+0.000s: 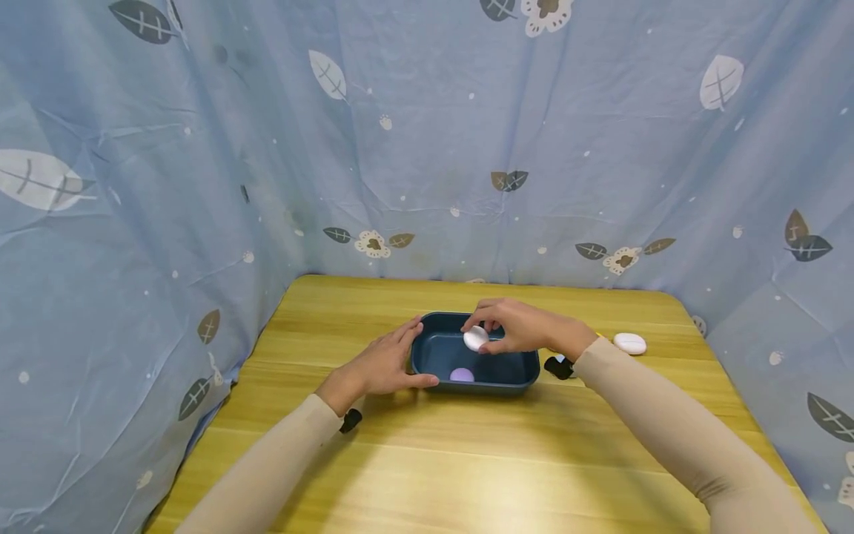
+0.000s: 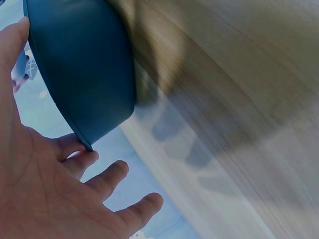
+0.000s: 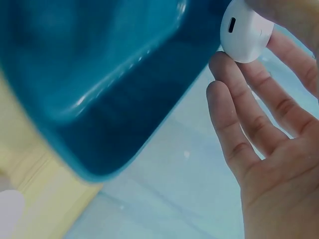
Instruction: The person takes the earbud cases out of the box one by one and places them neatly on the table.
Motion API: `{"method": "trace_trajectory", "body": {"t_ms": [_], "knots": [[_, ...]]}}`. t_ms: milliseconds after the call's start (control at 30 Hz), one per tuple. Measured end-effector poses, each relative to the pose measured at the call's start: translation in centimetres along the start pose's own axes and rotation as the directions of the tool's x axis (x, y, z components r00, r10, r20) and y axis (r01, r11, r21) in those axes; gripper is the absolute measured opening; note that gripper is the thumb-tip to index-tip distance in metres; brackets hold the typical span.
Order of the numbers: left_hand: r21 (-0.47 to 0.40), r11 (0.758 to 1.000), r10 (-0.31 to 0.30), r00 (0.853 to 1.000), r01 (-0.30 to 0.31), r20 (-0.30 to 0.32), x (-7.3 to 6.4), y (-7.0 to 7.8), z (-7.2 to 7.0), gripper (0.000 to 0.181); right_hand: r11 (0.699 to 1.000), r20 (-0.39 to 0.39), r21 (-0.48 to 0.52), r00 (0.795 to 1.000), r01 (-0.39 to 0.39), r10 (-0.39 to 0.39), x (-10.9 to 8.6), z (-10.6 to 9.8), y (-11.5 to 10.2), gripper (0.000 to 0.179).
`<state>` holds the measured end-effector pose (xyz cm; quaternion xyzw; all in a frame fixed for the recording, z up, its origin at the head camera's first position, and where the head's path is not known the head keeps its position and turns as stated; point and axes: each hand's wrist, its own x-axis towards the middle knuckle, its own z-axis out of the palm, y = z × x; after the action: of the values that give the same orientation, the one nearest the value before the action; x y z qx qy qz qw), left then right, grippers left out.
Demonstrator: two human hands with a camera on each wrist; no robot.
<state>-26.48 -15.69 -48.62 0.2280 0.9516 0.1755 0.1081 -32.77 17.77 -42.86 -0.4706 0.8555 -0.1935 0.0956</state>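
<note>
A dark blue rectangular tray (image 1: 437, 382) sits on the table. My left hand (image 1: 380, 365) spans its left end. The thumb lies on the near rim and the forefinger bends at the far corner, while the other fingers (image 2: 142, 209) spread beyond the wall. Over the tray, my right hand (image 1: 523, 326) pinches a small white rounded case (image 1: 476, 339) between thumb and fingers. A dark slot shows on the side of this white case (image 3: 244, 35) in the right wrist view. Inside the tray, near its front wall, lies a lilac rounded object (image 1: 462, 375).
A white oval case (image 1: 630, 343) with a seam line lies on the table (image 1: 480, 460) to the right. Beside the tray's right end, a small black item (image 1: 559, 367) is partly covered by the right forearm. A blue patterned curtain (image 1: 434, 148) hangs around the table.
</note>
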Motion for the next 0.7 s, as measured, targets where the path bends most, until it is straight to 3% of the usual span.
{"method": "trace_trajectory", "body": {"t_ms": [200, 433, 700], "knots": [[0.009, 1.000, 0.007, 1.000, -0.007, 0.003, 0.0, -0.1, 0.1, 0.126, 0.997, -0.034, 0.025, 0.997, -0.067, 0.068, -2.5, -0.3, 0.8, 0.044], [0.002, 1.000, 0.022, 1.000, -0.022, 0.002, -0.2, -0.1, -0.2, 0.125, 0.995, -0.098, 0.042, 0.990, -0.094, 0.098, -5.1, -0.5, 2.1, 0.040], [-0.009, 1.000, 0.025, 1.000, -0.025, 0.000, -0.2, -0.2, 0.0, 0.125, 0.982, -0.170, 0.066, 0.968, -0.175, 0.184, -8.6, -1.0, 3.6, 0.041]]}}
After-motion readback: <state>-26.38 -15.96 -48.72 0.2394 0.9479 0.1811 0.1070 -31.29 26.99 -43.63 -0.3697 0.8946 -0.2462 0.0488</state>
